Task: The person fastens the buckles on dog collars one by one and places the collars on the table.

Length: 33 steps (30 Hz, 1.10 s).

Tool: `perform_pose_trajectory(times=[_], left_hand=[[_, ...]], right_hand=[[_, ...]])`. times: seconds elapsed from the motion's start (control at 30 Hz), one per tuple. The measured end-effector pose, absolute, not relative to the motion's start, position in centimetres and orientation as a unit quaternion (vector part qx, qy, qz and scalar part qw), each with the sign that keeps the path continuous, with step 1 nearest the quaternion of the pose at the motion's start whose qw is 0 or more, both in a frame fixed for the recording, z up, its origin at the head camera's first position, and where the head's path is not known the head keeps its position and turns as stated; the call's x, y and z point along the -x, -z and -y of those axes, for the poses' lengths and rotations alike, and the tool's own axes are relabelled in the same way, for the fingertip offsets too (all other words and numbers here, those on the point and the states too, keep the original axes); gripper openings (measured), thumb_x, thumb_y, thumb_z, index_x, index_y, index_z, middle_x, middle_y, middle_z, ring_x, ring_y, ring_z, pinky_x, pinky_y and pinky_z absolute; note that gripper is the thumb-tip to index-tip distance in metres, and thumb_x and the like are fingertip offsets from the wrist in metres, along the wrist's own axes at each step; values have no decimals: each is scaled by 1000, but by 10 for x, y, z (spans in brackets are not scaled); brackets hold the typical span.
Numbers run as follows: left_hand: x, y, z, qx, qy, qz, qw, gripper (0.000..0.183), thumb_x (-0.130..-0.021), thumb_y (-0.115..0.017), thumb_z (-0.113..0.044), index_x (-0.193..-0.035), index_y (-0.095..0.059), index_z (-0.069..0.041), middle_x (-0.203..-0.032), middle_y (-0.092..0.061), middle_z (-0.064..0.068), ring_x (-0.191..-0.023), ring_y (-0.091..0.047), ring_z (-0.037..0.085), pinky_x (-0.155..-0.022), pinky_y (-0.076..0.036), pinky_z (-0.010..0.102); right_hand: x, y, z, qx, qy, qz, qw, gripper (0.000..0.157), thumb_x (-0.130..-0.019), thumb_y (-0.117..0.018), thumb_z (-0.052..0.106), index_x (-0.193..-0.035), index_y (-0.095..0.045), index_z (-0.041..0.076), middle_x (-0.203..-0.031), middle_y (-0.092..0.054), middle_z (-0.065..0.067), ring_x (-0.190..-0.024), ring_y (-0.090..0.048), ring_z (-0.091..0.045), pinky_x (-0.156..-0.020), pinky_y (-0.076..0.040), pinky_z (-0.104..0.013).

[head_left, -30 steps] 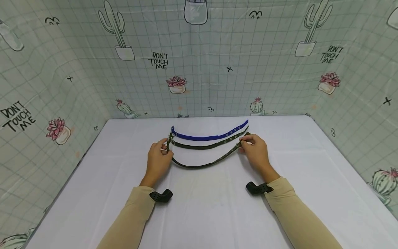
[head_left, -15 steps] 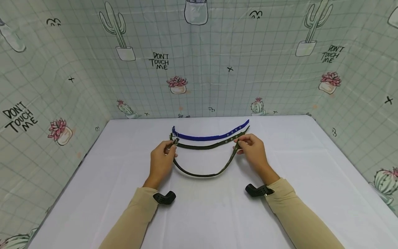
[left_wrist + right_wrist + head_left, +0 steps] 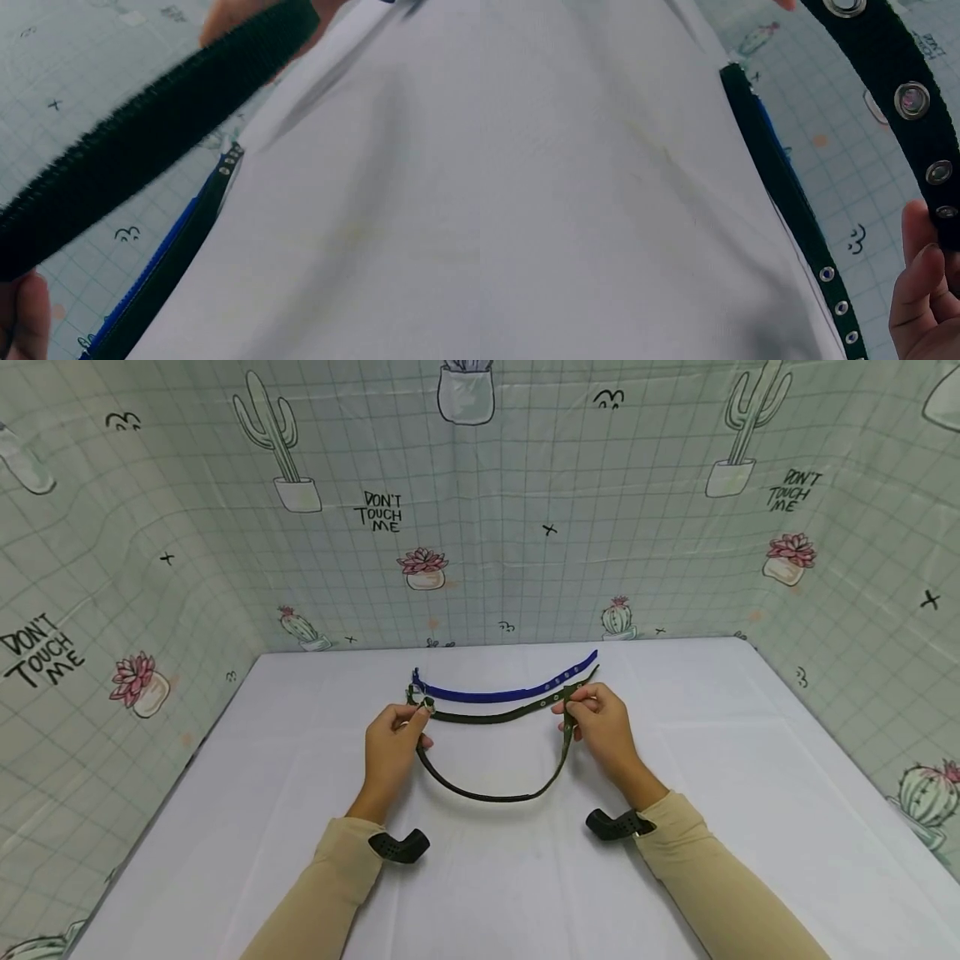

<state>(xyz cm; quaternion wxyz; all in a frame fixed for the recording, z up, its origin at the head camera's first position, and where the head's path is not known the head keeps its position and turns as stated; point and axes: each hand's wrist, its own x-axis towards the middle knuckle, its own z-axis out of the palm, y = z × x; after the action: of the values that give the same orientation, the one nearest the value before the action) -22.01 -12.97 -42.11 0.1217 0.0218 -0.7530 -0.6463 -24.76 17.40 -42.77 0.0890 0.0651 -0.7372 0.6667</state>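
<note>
A dark green collar (image 3: 495,798) of woven strap sags in a U between the two hands. My left hand (image 3: 390,756) pinches its buckle end. At the other end, my right hand (image 3: 609,731) grips the strap between thumb and fingers. In the right wrist view the held green collar (image 3: 904,71) shows a row of metal eyelets near my fingers (image 3: 919,285). Behind it on the table lie a second green collar (image 3: 480,719) and a blue collar (image 3: 487,697), curved side by side. The left hand partly overlaps the second collar's buckle end.
A white cloth covers the table (image 3: 495,893). Around its back and sides hangs a pale curtain (image 3: 510,568) printed with grid lines and cacti. Each wrist carries a black camera mount, the left mount (image 3: 400,846) and the right mount (image 3: 619,825).
Both hands have come closer together, the right one moving left and the left one slightly right. The held collar has sagged into a deeper U, and its buckle has come away from the collars behind.
</note>
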Motion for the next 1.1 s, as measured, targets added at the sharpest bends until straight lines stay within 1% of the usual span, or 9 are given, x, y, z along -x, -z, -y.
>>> perform_pose_trajectory(times=[0.17,0.27,0.37,0.43,0.63,0.77,0.87,0.97,1.1], left_hand=[[218,422,128,7,664,733,146,21,-101,-64,-25,-108,-62,-5,-102,-73,11,-59,-60,16,-60,-51,25],[218,420,127,32,673,725,146,22,-103,-61,-25,-118,-62,-9,-98,-73,9,-57,-56,16,-59,-51,25],[218,418,126,55,670,727,142,29,-104,-59,-26,-130,-64,-14,-96,-72,10,-56,-55,15,-57,-50,24],[217,417,124,63,664,732,139,32,-104,-58,-29,-133,-65,-17,-94,-71,10,-56,-55,14,-56,-49,24],[212,420,120,47,670,733,112,30,-103,-60,-32,-123,-70,-11,-91,-72,7,-54,-54,15,-54,-48,24],[209,419,116,32,686,720,94,32,-102,-61,-31,-121,-70,-8,-91,-72,7,-53,-52,14,-53,-46,23],[206,416,110,36,701,708,80,34,-102,-62,-31,-123,-69,-6,-93,-72,8,-54,-52,13,-53,-47,23],[204,413,105,44,712,697,64,35,-101,-63,-31,-124,-69,-5,-94,-72,8,-55,-52,13,-55,-48,23],[201,410,98,55,719,691,51,36,-101,-64,-30,-125,-69,-4,-96,-72,8,-57,-56,13,-58,-50,25]], right_hand=[[244,423,-165,-60,-669,739,61,14,-99,-53,5,-110,-48,-2,-94,-75,-16,-64,-66,-16,-53,-46,-23],[242,421,-160,-58,-676,733,40,17,-99,-55,8,-112,-48,-1,-95,-75,-15,-64,-64,-18,-53,-46,-24],[242,419,-156,-60,-683,728,20,21,-99,-56,11,-115,-50,-2,-96,-75,-15,-66,-63,-20,-55,-46,-25],[241,418,-153,-61,-688,723,13,22,-100,-57,13,-116,-53,-2,-96,-75,-14,-67,-63,-20,-56,-46,-25],[233,418,-144,-63,-715,696,-12,27,-101,-60,14,-123,-61,-1,-94,-76,-9,-69,-58,-16,-60,-46,-24],[226,418,-138,-73,-726,683,-29,28,-100,-63,16,-124,-65,0,-93,-75,-7,-72,-54,-16,-60,-45,-25],[223,416,-134,-97,-716,691,-23,28,-100,-65,19,-122,-67,1,-95,-73,-8,-73,-52,-16,-60,-45,-25],[221,414,-130,-123,-709,694,-11,28,-99,-66,18,-120,-68,0,-96,-71,-11,-74,-56,-16,-63,-49,-29],[219,411,-127,-145,-715,684,-6,28,-99,-67,15,-120,-68,-3,-101,-69,-19,-75,-64,-17,-69,-56,-34]])
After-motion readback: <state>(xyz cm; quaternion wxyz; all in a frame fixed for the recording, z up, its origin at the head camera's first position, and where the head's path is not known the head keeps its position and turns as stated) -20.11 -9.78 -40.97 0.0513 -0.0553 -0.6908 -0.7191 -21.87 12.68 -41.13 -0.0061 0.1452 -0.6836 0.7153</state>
